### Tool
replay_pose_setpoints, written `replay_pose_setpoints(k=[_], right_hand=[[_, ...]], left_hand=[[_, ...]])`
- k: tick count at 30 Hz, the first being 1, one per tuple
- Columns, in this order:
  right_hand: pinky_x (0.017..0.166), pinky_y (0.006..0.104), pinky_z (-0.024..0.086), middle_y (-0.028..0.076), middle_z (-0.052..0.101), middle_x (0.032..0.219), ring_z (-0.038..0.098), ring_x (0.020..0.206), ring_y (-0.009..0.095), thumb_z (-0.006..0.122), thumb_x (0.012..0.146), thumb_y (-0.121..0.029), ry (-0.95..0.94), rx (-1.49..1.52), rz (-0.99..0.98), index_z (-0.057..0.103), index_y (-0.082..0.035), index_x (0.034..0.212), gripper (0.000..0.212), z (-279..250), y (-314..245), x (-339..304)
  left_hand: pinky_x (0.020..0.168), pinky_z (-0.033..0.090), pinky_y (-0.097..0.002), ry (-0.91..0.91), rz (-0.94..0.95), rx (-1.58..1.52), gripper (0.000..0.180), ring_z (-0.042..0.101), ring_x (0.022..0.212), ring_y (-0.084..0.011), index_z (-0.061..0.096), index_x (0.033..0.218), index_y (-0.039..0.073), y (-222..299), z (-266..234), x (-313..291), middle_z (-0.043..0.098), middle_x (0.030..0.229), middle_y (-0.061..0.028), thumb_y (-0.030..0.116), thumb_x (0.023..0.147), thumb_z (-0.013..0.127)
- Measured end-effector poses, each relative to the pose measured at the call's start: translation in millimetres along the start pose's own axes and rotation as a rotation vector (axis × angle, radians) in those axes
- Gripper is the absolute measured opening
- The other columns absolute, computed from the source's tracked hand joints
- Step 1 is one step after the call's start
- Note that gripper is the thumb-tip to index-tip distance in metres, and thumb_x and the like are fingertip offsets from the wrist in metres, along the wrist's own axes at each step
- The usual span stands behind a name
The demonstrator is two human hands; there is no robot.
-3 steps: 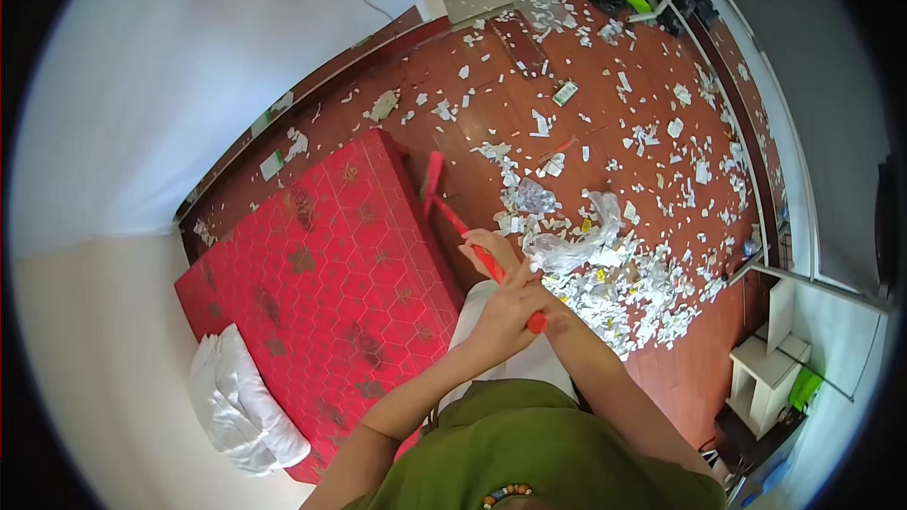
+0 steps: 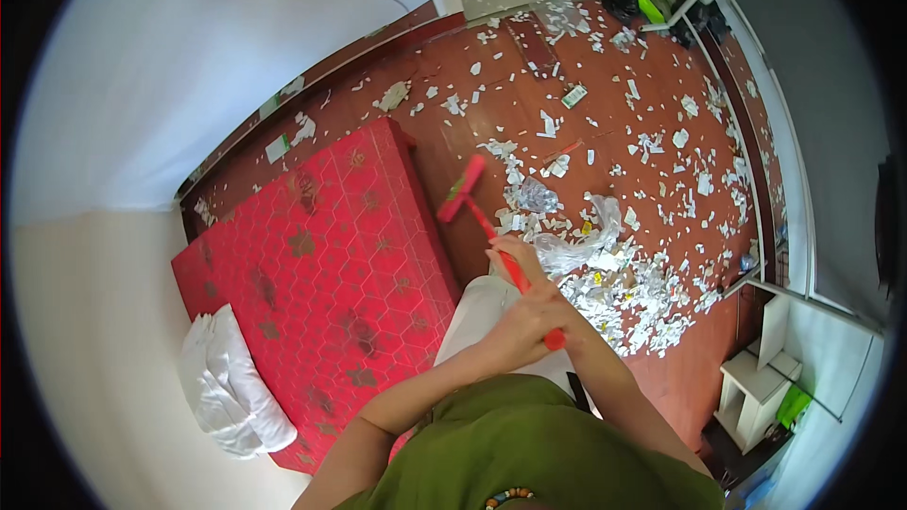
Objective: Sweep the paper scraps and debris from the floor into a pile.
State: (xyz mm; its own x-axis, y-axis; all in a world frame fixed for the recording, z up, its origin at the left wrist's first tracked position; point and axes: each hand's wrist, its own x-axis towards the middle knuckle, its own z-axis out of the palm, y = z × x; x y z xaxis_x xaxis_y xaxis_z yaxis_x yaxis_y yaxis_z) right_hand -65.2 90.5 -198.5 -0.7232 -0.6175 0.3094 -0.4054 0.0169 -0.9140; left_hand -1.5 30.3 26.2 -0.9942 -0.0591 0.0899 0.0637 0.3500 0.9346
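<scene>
Both my hands are wrapped round the red handle of a broom. My left hand grips it near its butt end, close to my body. Farther along the handle, my right hand is closed round it, its forearm passing beside the left hand. The broom's red head, with a bit of green, is over the brown floor, just right of the bed's side; whether it touches the floor I cannot tell. To the right of my hands lies a heap of white paper scraps, with clear crumpled plastic at its far edge.
A bed with a red patterned cover fills the left, a white pillow at its near end. Paper scraps litter the brown floor. A small carton lies farther off. At the right stands a small pale shelf beside metal framing.
The broom head has swung to the right, away from the bed's side, and its face has turned more into view. Both hands have shifted slightly right and keep their grip.
</scene>
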Motion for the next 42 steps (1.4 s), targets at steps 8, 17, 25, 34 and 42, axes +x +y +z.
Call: replay_pose_setpoints(k=[8,17,25,34,42], right_hand=[[0.064,0.0396,0.051,0.015,0.068,0.078,0.065,0.069,0.036,0.068,0.082,-0.003,-0.217,-0.216,0.309,0.066,-0.003,0.078,0.005,-107.1,-91.4,-25.2],[0.070,0.0394,0.051,0.018,0.068,0.090,0.066,0.080,0.036,0.071,0.087,-0.009,-0.168,-0.022,0.129,0.064,-0.002,0.087,0.010,-32.2,-11.3,-13.8],[0.064,0.0369,0.049,0.016,0.063,0.081,0.063,0.071,0.033,0.072,0.084,-0.005,-0.308,-0.077,0.154,0.063,-0.001,0.084,0.010,-70.9,-20.4,-17.0],[0.062,0.0347,0.049,0.016,0.064,0.073,0.063,0.065,0.029,0.065,0.089,-0.004,-0.312,-0.125,0.344,0.066,-0.002,0.083,0.006,-130.0,-96.1,-43.8],[0.059,0.0394,0.048,0.018,0.061,0.072,0.062,0.066,0.037,0.066,0.085,-0.004,-0.443,-0.228,0.330,0.063,-0.004,0.080,0.006,-142.8,-69.5,-58.0]], left_hand=[[0.075,0.052,-0.0460,-0.033,0.280,-0.249,0.030,0.062,0.081,-0.0359,0.058,0.075,0.001,77.6,38.6,-5.4,0.061,0.080,-0.0155,0.023,0.083,0.076],[0.080,0.052,-0.0462,-0.011,0.299,0.120,0.021,0.063,0.091,-0.0348,0.064,0.080,0.000,16.0,51.8,-11.7,0.063,0.081,-0.0144,0.019,0.084,0.073],[0.086,0.050,-0.0471,-0.044,0.149,0.147,0.027,0.062,0.105,-0.0382,0.062,0.072,0.001,17.8,72.3,-20.5,0.064,0.077,-0.0167,0.020,0.090,0.068],[0.087,0.051,-0.0475,-0.188,0.163,-0.005,0.028,0.063,0.099,-0.0369,0.060,0.071,0.001,98.7,78.6,-27.0,0.062,0.075,-0.0169,0.019,0.091,0.067],[0.084,0.052,-0.0451,-0.226,0.112,-0.002,0.027,0.063,0.094,-0.0368,0.064,0.079,0.000,67.5,97.8,-20.9,0.065,0.091,-0.0187,0.023,0.091,0.067]])
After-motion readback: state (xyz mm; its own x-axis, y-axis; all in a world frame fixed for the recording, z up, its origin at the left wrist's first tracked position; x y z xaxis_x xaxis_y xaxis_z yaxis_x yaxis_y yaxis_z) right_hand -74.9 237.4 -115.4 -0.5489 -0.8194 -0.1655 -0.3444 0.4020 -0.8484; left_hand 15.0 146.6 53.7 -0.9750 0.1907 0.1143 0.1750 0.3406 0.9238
